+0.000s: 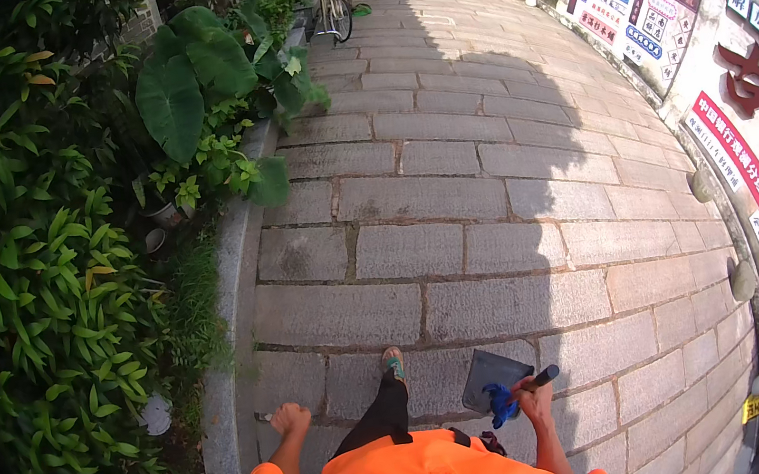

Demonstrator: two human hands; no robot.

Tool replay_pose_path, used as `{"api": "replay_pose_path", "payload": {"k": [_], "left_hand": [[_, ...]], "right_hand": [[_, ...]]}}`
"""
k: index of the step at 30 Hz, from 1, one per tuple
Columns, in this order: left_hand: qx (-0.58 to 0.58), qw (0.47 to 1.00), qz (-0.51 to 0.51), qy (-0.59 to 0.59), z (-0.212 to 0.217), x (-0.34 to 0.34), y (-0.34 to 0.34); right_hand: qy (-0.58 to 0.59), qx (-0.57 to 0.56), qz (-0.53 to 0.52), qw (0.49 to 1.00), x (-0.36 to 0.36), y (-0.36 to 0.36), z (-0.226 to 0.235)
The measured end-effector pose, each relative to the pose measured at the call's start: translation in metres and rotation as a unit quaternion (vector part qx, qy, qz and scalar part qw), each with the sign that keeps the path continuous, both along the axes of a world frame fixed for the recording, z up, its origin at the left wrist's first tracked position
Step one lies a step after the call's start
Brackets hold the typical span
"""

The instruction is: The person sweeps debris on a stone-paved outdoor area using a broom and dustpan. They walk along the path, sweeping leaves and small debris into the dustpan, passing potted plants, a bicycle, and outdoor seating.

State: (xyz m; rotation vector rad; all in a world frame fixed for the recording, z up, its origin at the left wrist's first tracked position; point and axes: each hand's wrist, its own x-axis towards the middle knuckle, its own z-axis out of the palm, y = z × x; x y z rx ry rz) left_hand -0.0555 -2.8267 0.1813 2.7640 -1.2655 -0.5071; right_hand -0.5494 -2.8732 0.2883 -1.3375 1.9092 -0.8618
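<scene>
My left hand (290,419) is closed, held out beside my left hip over the paving. What it grips, if anything, is hidden; a small pale bit shows just left of the fingers, and I cannot tell whether the hand holds it. On the other side, my right hand (536,400) is wrapped round a dark-ended handle (546,375). Next to that hand are the blue bristles (500,399) of a brush, in front of a grey dustpan (484,372). Whether the handle belongs to the brush, the dustpan or both is unclear.
Stone paving (486,247) runs ahead, partly in shade. A raised kerb (236,299) borders dense green plants (57,337) on the left. A bicycle (334,15) stands far ahead. Along the right runs a wall (695,51) with painted signs, with rounded stones (742,280) at its foot.
</scene>
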Motion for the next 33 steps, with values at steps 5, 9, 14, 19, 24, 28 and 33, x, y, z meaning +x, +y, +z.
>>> {"api": "replay_pose_path", "payload": {"k": [5,9,14,19,24,28,33], "left_hand": [[-0.01,0.995,0.019,0.098,-0.029,0.022,-0.172],[-0.126,0.983,-0.035,0.127,0.007,0.016,-0.332],[-0.071,0.967,-0.072,0.233,0.034,0.017,-0.532],[-0.071,0.984,-0.055,0.152,0.027,0.077,-0.692],[0.008,0.999,-0.008,0.053,0.046,0.11,-0.8],[0.083,0.993,0.002,0.081,0.044,0.127,-0.887],[0.11,0.982,-0.015,0.153,-0.042,0.185,-1.033]], "right_hand": [[-0.023,-0.022,-0.037,0.999,-0.004,-0.156,-0.028],[-0.101,0.041,-0.066,0.992,0.023,-0.273,0.011],[-0.014,0.036,-0.053,0.998,0.044,-0.431,0.004],[-0.004,0.021,-0.021,1.0,0.078,-0.623,-0.019],[-0.07,0.018,-0.04,0.997,0.097,-0.779,-0.022],[-0.028,0.018,-0.034,0.999,0.124,-0.917,0.014],[-0.054,0.025,-0.016,0.998,0.181,-1.103,0.004]]}}
